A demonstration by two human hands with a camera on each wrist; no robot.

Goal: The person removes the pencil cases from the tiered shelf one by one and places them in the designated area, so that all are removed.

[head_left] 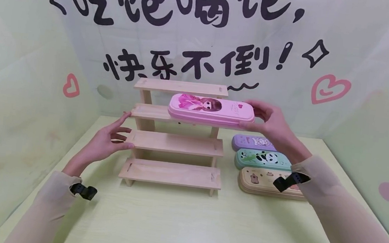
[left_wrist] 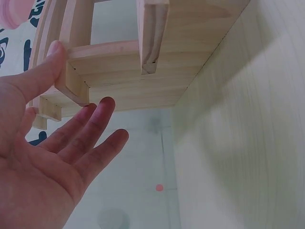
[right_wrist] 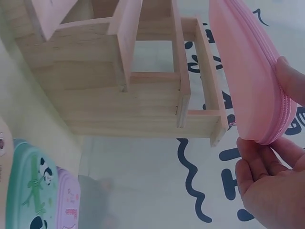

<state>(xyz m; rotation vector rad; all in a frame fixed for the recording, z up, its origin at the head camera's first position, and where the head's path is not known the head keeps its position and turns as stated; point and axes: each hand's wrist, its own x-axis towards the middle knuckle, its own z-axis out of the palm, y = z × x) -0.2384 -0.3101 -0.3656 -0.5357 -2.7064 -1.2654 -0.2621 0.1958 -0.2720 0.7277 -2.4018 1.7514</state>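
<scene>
A pink zipped pencil case (head_left: 213, 110) with a doll-like girl on its lid is held up in front of the upper shelves. My right hand (head_left: 268, 122) grips it by its right end, thumb on one side and fingers on the other, as the right wrist view shows along the zip (right_wrist: 267, 57). My left hand (head_left: 106, 140) is at the left ends of the stepped wooden rack (head_left: 175, 143), its fingers spread and fairly straight. In the left wrist view the thumb (left_wrist: 45, 71) touches a shelf end while the other fingers reach past the wood.
Right of the rack, three more pencil cases lie on the table: purple (head_left: 254, 142), green with a panda (head_left: 264, 159) and beige (head_left: 262, 181). A printed cloth wall (head_left: 203, 32) stands close behind, with side walls at left and right.
</scene>
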